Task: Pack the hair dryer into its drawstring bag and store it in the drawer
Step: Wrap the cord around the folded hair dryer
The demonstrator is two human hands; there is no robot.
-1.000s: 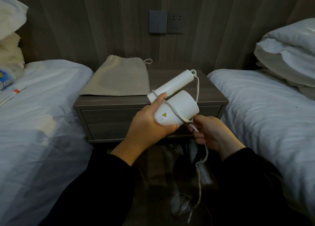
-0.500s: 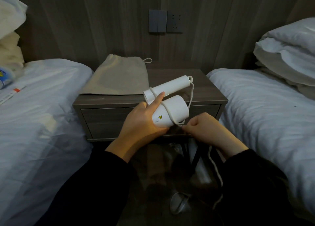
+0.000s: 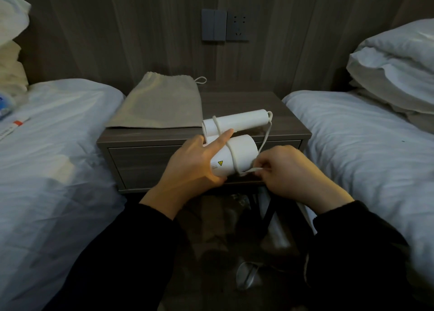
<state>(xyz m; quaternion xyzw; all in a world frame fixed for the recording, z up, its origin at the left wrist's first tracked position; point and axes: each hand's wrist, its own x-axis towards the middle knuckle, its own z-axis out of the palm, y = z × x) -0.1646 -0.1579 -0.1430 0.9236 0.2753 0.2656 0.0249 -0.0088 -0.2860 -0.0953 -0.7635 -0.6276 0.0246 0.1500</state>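
A white folded hair dryer (image 3: 237, 155) is held in front of the nightstand, with my left hand (image 3: 192, 165) gripping its barrel from the left. Its white cord (image 3: 232, 155) runs around the barrel and handle. My right hand (image 3: 284, 169) pinches the cord just under the barrel's right end. The beige drawstring bag (image 3: 159, 104) lies flat and empty-looking on the left part of the nightstand top (image 3: 277, 118). Behind the dryer, the drawer front (image 3: 145, 162) is closed.
White beds flank the nightstand, left bed (image 3: 54, 151) and right bed (image 3: 366, 146), with pillows (image 3: 397, 66) at the right. A switch and socket (image 3: 224, 24) sit on the wood wall. Dark floor and black table legs (image 3: 267, 212) lie below my hands.
The dryer has come lower and its handle has tipped flatter. My right hand has risen from below to the barrel, drawing the cord tighter around it.
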